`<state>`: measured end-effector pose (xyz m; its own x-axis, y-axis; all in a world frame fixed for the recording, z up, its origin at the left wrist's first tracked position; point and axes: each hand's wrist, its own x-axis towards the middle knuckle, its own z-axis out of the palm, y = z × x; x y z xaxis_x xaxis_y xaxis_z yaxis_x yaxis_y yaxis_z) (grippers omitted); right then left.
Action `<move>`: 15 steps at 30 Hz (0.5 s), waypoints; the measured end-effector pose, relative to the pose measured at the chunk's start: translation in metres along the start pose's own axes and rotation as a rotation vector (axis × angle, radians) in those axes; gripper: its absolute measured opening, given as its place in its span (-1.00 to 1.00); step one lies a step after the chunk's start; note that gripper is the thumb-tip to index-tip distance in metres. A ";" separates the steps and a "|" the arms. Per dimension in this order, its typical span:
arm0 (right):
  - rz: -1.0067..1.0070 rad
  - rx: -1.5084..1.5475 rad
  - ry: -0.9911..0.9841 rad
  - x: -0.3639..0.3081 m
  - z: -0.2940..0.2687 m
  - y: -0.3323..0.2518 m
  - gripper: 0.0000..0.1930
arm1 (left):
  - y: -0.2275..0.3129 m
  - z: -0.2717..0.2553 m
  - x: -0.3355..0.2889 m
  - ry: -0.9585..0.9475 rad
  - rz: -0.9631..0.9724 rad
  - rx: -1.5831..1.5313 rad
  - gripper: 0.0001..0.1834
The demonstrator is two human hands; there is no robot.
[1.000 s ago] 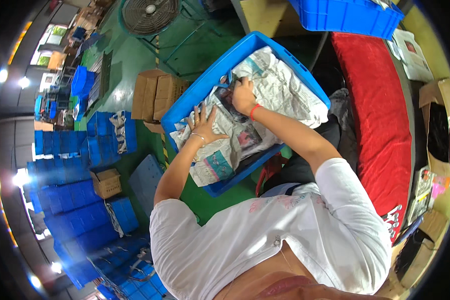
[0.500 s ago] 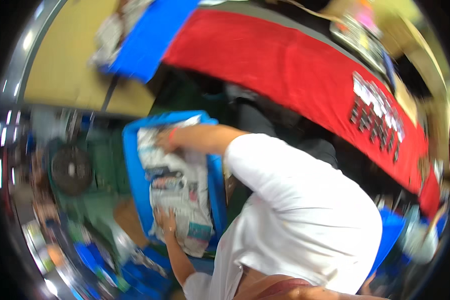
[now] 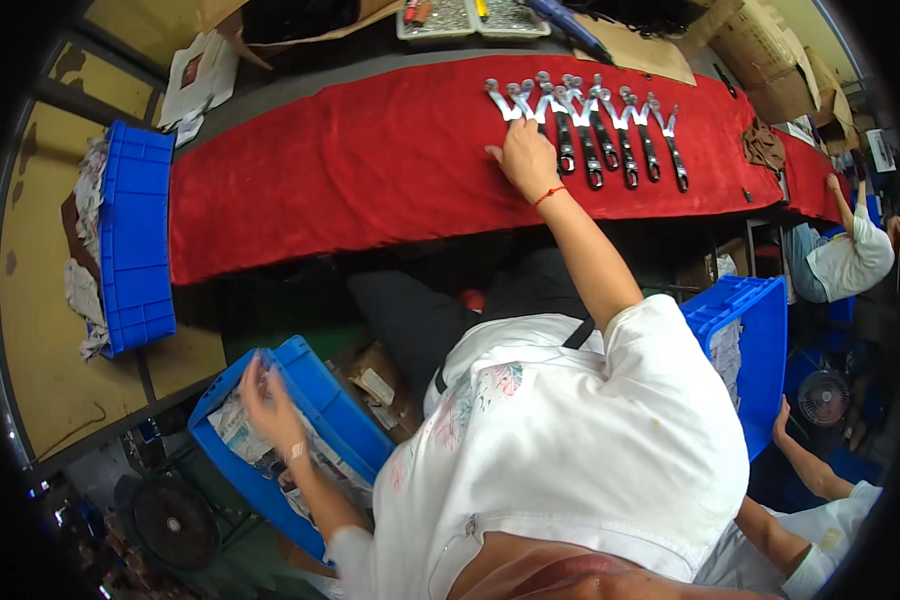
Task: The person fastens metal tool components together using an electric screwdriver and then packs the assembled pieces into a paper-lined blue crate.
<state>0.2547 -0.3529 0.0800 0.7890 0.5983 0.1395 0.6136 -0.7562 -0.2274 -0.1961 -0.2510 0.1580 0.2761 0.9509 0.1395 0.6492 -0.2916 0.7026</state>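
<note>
Far left, on a yellowish tabletop [image 3: 40, 330]: a blue bin [image 3: 135, 235] with crumpled paper [image 3: 82, 290] spilling beside it. Below, near the floor: a second blue bin [image 3: 315, 395] lined with newspaper [image 3: 232, 425], left hand [image 3: 266, 395] resting on its rim, fingers spread loosely, gripping nothing. Lower left, a round fan [image 3: 175, 522] on the dim green floor. Across the middle, a bench draped in red cloth [image 3: 350, 170]. On the cloth, right of centre, a row of wrenches [image 3: 590, 125] laid side by side, heads away. Right hand [image 3: 525, 155] flat at the left end of that row, fingers extended, touching the nearest wrench. Farther right, a third blue bin [image 3: 755, 345] and cardboard boxes [image 3: 760, 45]; other people at the right edge
</note>
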 end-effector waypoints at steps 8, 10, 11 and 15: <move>0.071 0.439 -0.485 0.023 -0.001 0.029 -0.59 | 0.133 0.300 0.080 -0.865 -0.319 -0.884 -0.54; 0.020 0.896 -0.595 0.016 -0.005 0.037 -0.57 | 0.161 0.330 0.082 -1.011 -0.755 -1.128 -0.55; 0.057 1.016 -0.613 0.014 -0.016 0.034 -0.60 | 0.151 0.343 0.089 -1.192 -0.755 -1.341 -0.61; -0.028 0.160 0.115 0.028 -0.004 0.070 -0.61 | 0.179 0.367 0.064 -0.813 -0.669 -1.219 -0.89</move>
<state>0.3198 -0.3904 0.0719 0.7754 0.5775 0.2554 0.6302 -0.6822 -0.3707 0.1972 -0.2806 0.0367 0.7310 0.4479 -0.5149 -0.0110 0.7621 0.6473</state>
